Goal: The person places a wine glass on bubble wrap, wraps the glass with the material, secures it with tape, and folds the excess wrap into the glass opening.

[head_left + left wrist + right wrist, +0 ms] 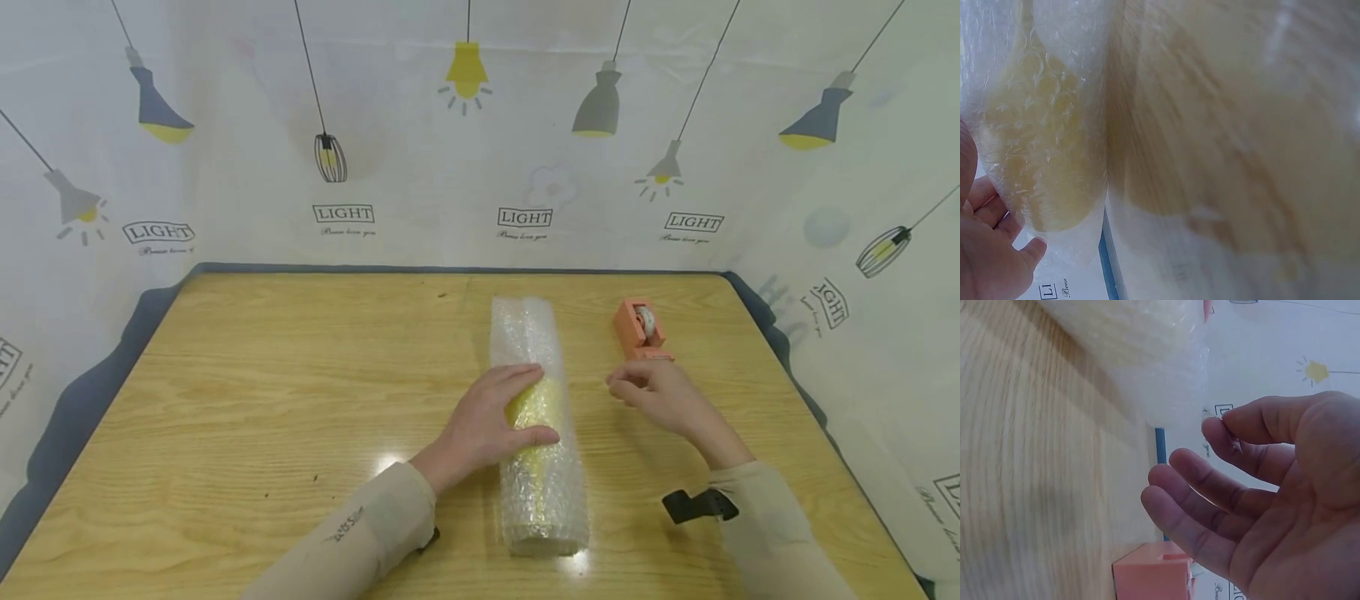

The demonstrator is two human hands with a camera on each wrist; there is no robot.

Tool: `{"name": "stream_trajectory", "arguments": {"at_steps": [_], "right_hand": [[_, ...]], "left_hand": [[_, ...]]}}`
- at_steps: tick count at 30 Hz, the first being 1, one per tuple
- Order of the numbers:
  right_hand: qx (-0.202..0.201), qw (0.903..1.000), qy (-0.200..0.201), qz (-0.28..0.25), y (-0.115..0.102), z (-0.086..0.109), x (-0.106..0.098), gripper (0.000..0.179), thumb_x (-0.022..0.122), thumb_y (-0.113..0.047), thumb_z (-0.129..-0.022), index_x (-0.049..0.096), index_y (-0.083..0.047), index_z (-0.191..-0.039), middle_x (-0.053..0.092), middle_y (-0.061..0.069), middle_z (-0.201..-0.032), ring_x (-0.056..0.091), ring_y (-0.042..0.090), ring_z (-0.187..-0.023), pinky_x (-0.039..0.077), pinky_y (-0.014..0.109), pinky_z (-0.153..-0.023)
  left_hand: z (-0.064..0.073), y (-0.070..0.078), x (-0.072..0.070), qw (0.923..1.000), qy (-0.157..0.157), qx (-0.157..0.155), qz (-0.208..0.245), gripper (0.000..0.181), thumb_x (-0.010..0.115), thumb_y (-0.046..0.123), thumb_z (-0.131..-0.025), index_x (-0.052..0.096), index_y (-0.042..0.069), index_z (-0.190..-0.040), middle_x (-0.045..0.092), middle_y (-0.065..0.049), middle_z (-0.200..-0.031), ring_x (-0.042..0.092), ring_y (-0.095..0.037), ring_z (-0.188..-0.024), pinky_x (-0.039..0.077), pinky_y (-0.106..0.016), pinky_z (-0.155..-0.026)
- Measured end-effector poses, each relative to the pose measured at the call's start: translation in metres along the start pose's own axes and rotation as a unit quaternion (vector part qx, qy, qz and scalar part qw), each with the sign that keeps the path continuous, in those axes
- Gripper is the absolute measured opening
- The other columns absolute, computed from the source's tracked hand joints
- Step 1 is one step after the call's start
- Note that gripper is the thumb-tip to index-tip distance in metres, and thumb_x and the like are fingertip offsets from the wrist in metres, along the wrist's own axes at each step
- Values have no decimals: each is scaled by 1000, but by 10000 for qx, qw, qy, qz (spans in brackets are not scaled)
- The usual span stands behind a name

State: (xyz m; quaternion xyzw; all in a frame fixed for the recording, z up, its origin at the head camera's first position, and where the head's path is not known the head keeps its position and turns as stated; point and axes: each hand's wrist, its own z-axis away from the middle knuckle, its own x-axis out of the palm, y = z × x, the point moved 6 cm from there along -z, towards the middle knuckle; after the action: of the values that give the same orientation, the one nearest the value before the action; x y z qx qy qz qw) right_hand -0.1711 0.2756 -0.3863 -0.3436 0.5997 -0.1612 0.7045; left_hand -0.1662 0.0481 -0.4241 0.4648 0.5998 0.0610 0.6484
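Note:
A long bundle of clear bubble wrap [536, 492] lies lengthwise on the table, with a yellow object [1041, 150] showing blurred through its layers. From its left side my left hand [491, 421] grips it around the middle, thumb and fingers spread over the top. My right hand [660, 400] hovers to the right of the bundle, just in front of a coral tape dispenser [637, 327]. Its thumb and index finger pinch a small glinting piece of clear tape [1235, 445], while the other fingers stay loosely bent.
The wood-grain table [322, 358] carries the bundle and the dispenser, which holds a tape roll [645, 321]. A white curtain [405, 150] printed with lamps stands around the back and sides. A black strap [701, 506] sticks out from the right cuff.

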Motion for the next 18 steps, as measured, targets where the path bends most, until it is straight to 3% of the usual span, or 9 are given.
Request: {"name": "stream_trajectory", "arguments": {"at_steps": [8, 18], "right_hand": [[-215, 9994, -261, 16, -17, -3, 2, 15, 62, -14, -104, 74, -7, -101, 72, 4, -95, 64, 15, -81, 54, 35, -72], [-688, 9935, -903, -113, -43, -7, 11, 16, 61, -15, -104, 70, -13, -91, 64, 1, -86, 58, 15, -77, 51, 29, -67]], "left_hand": [[0, 0, 0, 10000, 43, 56, -14, 88, 84, 53, -82, 50, 15, -153, 48, 1, -159, 40, -21, -148, 32, -40, -124], [0, -1, 1, 10000, 26, 31, 51, 88, 84, 53, -82, 50, 16, -154, 48, 2, -159, 40, -20, -148, 33, -40, -124]]}}
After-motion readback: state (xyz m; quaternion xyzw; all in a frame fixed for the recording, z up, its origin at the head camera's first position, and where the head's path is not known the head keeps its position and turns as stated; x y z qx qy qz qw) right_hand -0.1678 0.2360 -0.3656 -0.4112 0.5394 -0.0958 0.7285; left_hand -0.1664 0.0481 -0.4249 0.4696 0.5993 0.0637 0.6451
